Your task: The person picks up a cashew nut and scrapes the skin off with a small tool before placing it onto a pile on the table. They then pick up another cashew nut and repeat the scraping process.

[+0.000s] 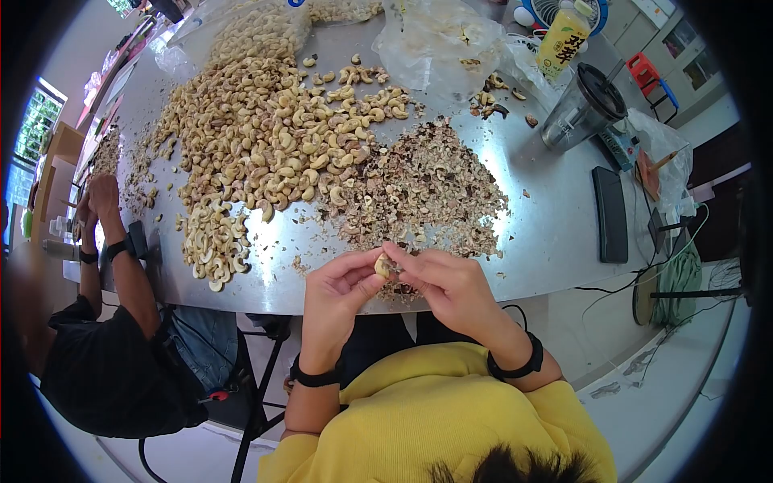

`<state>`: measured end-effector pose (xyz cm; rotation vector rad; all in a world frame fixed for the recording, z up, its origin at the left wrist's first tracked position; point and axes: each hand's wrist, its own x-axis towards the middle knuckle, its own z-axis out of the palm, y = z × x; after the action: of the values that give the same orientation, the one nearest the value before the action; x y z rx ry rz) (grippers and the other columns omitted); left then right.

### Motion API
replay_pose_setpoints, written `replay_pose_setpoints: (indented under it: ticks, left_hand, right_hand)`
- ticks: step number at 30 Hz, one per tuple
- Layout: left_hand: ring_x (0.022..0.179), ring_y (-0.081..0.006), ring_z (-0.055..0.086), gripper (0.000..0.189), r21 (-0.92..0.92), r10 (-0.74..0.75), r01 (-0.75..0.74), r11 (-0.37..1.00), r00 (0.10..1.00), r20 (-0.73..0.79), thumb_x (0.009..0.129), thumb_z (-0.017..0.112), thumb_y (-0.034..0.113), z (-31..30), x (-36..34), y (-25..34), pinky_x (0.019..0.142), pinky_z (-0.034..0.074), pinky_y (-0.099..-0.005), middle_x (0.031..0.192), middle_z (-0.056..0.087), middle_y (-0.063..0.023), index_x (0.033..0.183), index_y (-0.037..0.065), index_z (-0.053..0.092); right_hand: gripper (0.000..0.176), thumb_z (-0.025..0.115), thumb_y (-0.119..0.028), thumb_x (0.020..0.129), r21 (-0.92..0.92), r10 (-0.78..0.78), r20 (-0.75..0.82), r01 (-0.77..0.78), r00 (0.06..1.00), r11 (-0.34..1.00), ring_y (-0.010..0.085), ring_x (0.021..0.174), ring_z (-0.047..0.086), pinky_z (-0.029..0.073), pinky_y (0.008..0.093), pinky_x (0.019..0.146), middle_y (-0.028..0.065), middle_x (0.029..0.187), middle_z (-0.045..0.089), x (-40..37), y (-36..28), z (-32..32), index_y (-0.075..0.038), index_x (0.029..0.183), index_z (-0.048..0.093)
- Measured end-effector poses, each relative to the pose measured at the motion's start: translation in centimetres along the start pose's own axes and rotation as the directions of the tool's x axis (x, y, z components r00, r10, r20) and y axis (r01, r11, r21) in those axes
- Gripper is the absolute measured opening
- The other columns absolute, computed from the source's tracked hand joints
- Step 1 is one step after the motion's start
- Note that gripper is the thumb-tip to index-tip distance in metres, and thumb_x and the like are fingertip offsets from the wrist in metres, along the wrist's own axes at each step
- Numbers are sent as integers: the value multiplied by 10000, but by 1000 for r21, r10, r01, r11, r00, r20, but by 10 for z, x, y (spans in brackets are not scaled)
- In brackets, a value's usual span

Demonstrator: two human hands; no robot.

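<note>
Between my fingertips, just over the table's near edge, is a pale cashew nut (382, 266). My left hand (342, 286) pinches it between thumb and fingers. From the other side my right hand (443, 282) is closed, its thumb and fingertips pressed at the nut where a bit of brownish skin shows. Right beyond my hands lies a heap of skin flakes and broken bits (435, 185). A large pile of cashews (250, 129) spreads to the left of it, and a smaller group of paler cashews (213, 241) lies at its near end.
A person in a black shirt (121, 370) sits at the left, hands over the metal table (278, 282). Clear plastic bags (439, 44) lie at the back. On the right are a lidded cup (584, 109), a yellow bottle (564, 40), a phone (609, 213) and cables.
</note>
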<state>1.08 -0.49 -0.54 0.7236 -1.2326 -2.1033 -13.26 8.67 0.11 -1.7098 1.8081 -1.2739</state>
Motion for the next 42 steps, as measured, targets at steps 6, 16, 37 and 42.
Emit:
replay_pose_setpoints:
  ticks: [6,16,37,42]
  left_hand:
    - [899,-181,595,291,-8,2,-2,1000,1000,-1,762,593,-86,0,0,-2,793,484,-258,1004,587,-129,1051,-74,557]
    - [899,-152,586,300,42,-15,17,999,999,-30,768,589,-82,2,-2,0,783,475,-236,1020,589,-123,1066,-68,552]
    - [902,-153,579,293,89,26,-25,996,1000,-9,757,591,-95,0,-1,-2,793,469,-233,996,573,-103,1046,-54,574]
    - [908,-159,584,299,59,1,0,998,1000,-12,759,587,-96,1,-2,-1,789,477,-241,994,577,-109,1055,-61,563]
  right_hand:
    - [480,606,-92,768,28,18,14,-19,1000,999,227,554,523,432,313,498,71,658,531,0,0,-2,-155,1231,496]
    - [480,596,-124,789,22,40,40,-41,998,999,245,572,524,435,330,517,81,669,537,-2,-4,0,-137,1252,468]
    - [481,608,-71,747,-53,-8,-2,8,1000,999,216,543,525,430,311,478,50,647,520,-2,0,-1,-150,1212,515]
    - [452,602,-72,761,3,17,7,-17,1000,1000,221,554,532,434,307,492,62,660,532,-1,0,-2,-142,1201,525]
